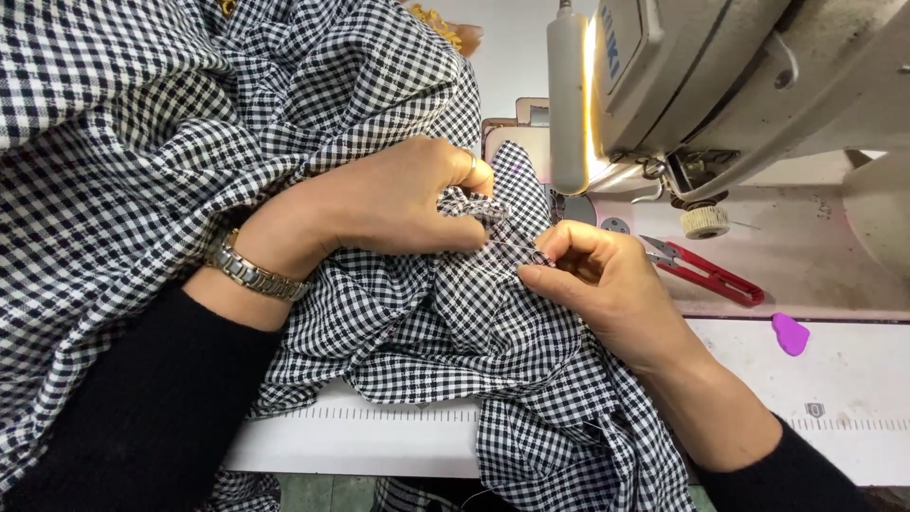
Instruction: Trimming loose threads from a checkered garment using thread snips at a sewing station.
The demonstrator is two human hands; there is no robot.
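Where folds hide the seam, checked fabric is pinched by both hands.
Left hand bunches cloth — right hand fingertips closed on it.

No packages, signs or screens in view.

One label: a nameplate on the near face of the sewing machine, top of frame right of centre. Pale panel with rounded corners, blue lettering, seen at a slant and partly cut by the frame edge.

Printed ruler strip runs along the front edge of the white tabletop: fine dark tick marks, partly covered by checked cloth.
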